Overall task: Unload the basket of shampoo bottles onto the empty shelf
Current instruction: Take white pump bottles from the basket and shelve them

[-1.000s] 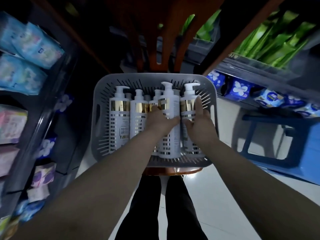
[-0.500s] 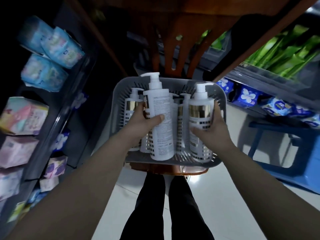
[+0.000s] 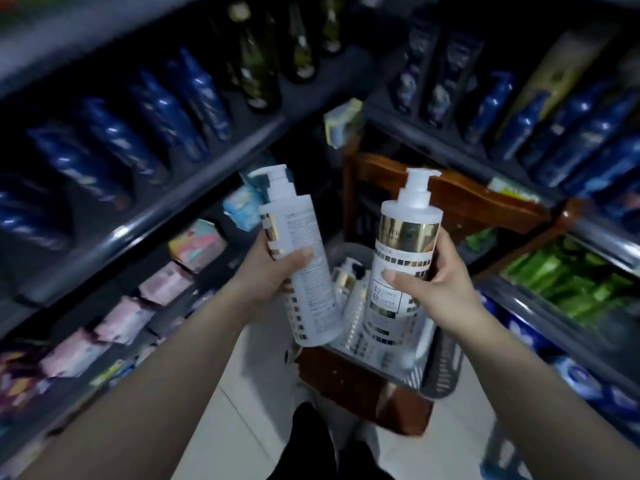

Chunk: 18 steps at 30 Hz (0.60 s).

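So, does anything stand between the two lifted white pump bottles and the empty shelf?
Cannot tell: no empty shelf shows. The left hand grips one white gold-banded pump bottle, the right hand a second bottle, by the grey slotted plastic basket; the dark shelves carry blue bottles.

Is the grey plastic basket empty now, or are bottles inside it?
Not empty: at least one white pump bottle with a gold band shows inside the grey slotted plastic basket.

Blurred Chinese characters, none legible, on the right bottle (image 3: 403, 251)
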Motion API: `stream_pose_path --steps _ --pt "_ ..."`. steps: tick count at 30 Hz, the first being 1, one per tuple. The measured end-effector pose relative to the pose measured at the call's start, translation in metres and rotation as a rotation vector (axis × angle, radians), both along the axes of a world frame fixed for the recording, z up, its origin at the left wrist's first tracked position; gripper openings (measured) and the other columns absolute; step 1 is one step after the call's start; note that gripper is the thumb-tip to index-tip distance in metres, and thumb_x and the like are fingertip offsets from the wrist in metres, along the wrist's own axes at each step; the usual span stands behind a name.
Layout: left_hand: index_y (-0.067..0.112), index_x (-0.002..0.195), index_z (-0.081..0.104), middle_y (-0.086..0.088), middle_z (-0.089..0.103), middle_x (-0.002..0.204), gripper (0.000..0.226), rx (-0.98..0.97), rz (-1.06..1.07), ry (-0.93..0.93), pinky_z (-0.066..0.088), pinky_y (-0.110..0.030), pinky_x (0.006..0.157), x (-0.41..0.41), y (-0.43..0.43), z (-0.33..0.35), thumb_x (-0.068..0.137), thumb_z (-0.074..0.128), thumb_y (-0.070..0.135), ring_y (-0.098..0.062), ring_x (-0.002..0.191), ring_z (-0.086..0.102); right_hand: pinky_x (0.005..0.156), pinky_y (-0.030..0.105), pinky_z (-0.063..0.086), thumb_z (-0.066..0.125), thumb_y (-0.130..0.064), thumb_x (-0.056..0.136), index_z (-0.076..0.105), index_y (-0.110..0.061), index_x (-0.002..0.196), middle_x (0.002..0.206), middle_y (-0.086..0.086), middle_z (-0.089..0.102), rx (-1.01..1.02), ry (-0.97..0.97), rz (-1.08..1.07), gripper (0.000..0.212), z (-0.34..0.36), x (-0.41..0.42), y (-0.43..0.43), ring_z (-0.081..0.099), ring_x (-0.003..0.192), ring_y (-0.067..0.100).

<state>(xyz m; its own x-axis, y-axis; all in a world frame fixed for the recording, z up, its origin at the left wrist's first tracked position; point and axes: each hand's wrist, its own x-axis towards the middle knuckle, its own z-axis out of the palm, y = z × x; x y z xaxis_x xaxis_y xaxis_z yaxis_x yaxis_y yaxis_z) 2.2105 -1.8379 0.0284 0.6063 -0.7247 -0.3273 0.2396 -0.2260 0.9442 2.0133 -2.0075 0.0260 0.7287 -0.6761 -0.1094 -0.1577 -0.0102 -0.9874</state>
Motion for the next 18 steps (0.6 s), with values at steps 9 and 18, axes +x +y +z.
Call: stream_pose_path --steps 9,18 --pt "0.026 0.119 0.045 0.004 0.069 0.107 0.056 -0.03 0.507 -0.354 0.054 -0.036 0.077 0.055 0.138 0.136 0.076 0.081 0.021 -0.011 0.092 0.069 0.074 0.026 0.054 0.085 -0.033 0.063 0.048 -0.042 0.125 0.111 -0.018 0.066 -0.126 -0.194 0.375 0.073 0.137 0.126 0.075 0.065 0.099 0.002" --pt "0.025 0.115 0.04 0.006 0.065 0.1 0.057 -0.029 0.835 -0.595 0.053 -0.029 0.069 0.117 0.301 0.213 0.076 0.081 0.019 -0.006 0.084 0.066 0.069 0.02 0.054 0.079 -0.005 0.073 0.045 -0.025 0.131 0.106 -0.014 0.069 -0.223 -0.409 0.657 0.07 0.232 0.272 0.218 0.067 0.096 0.004"
